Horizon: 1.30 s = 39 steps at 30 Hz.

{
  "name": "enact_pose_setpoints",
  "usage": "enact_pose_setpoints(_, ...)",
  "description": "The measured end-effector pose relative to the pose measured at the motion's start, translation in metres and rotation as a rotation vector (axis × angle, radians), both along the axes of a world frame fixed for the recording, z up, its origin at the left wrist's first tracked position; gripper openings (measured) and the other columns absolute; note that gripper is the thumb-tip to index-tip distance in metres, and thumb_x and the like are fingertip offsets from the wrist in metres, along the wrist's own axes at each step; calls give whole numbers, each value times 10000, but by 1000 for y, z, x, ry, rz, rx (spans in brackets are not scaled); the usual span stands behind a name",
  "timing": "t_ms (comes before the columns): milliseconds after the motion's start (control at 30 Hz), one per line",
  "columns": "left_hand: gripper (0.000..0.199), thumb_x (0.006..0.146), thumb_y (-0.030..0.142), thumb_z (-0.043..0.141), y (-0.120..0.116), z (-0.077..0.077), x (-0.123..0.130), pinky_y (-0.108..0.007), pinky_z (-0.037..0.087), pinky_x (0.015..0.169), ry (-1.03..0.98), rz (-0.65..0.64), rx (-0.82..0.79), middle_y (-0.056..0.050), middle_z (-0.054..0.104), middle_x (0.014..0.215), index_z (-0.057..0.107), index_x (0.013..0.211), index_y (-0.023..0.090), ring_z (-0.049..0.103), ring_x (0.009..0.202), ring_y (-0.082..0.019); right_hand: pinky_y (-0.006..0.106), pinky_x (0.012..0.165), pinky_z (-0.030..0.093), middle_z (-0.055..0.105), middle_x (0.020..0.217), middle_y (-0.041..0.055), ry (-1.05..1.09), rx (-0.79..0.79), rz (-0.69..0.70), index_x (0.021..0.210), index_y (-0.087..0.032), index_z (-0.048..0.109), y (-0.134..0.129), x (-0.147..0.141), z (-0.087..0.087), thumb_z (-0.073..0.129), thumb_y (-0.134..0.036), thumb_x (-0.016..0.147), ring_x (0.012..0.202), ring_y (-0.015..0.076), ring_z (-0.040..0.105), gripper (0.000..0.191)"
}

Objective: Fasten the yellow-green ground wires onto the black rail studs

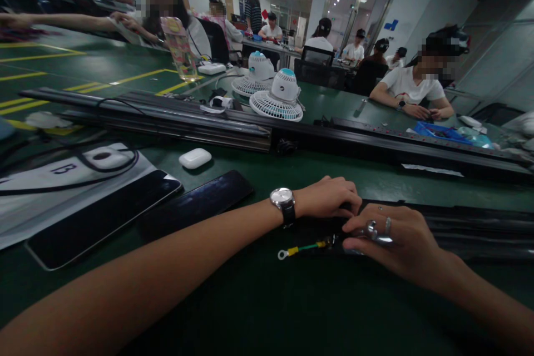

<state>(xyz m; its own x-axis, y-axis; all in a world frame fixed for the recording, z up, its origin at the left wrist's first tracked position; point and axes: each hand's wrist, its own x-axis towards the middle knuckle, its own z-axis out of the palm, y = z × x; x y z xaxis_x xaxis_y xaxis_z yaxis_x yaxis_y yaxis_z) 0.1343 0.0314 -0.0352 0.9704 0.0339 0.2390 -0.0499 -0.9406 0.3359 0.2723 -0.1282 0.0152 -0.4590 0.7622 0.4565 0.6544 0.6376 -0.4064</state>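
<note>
My left hand (pixel 329 198), with a watch (pixel 282 197) on its wrist, is curled at the near end of a long black bar (pixel 467 225); what its fingers grip is hidden. Close beside it, my right hand (pixel 403 236) is closed around a shiny metal wrench (pixel 370 229), mostly covered by the fingers. Just left of the right fingertips lies a short green-and-yellow wire (pixel 309 247) with a ring terminal (pixel 283 255) on its free end. Its other end meets a small dark fitting near the bar, in shadow.
Left are two phones (pixel 108 217) (pixel 200 200), a white earbud case (pixel 195 158), a white box (pixel 75 178) and cables. Long dark rails (pixel 200 117) cross the green table. Behind stand two small fans (pixel 277 97) (pixel 255 73) and a bottle (pixel 179 47). Other people sit around.
</note>
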Motion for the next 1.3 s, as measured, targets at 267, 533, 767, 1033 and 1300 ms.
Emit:
enact_pose_setpoints(267, 116, 922, 292, 715, 0, 1, 0, -324, 409, 797, 7, 9, -5, -35, 638, 1187, 689, 1028, 254, 572, 1064, -221, 279, 740, 559, 758, 913, 41, -66, -3, 139, 1064, -194, 686, 4, 6, 5, 641, -223, 1001, 811, 159, 715, 83)
enact_pose_setpoints(533, 110, 929, 289, 705, 0, 1, 0, -320, 411, 817, 18, 8, -6, -33, 636, 1194, 687, 1035, 265, 569, 1083, -226, 298, 738, 533, 756, 924, 39, -93, 12, 102, 1088, -197, 673, 3, 10, 14, 644, -189, 992, 826, 173, 696, 100)
enact_pose_setpoints(767, 116, 933, 289, 701, 0, 2, 0, -319, 415, 815, 21, -2, 3, -39, 632, 1192, 683, 1040, 248, 569, 1077, -226, 244, 675, 522, 742, 827, 21, -7, -5, -5, 993, -195, 683, 1, 5, 11, 667, -252, 982, 722, 141, 694, 61)
enact_pose_setpoints(1033, 131, 944, 285, 684, 1, 1, 0, -320, 414, 806, 13, -4, 10, -41, 627, 1199, 673, 1069, 249, 571, 1076, -228, 231, 655, 522, 757, 845, 28, 48, 25, -69, 938, -192, 700, 1, 3, 4, 708, -279, 958, 714, 138, 709, 90)
enact_pose_setpoints(1300, 123, 938, 294, 695, 1, 0, 0, -317, 406, 796, 21, -1, 10, -35, 629, 1199, 673, 1053, 258, 566, 1073, -227, 248, 637, 523, 749, 827, 33, 45, 35, -50, 960, -179, 713, 1, -1, 0, 715, -272, 952, 686, 143, 696, 93)
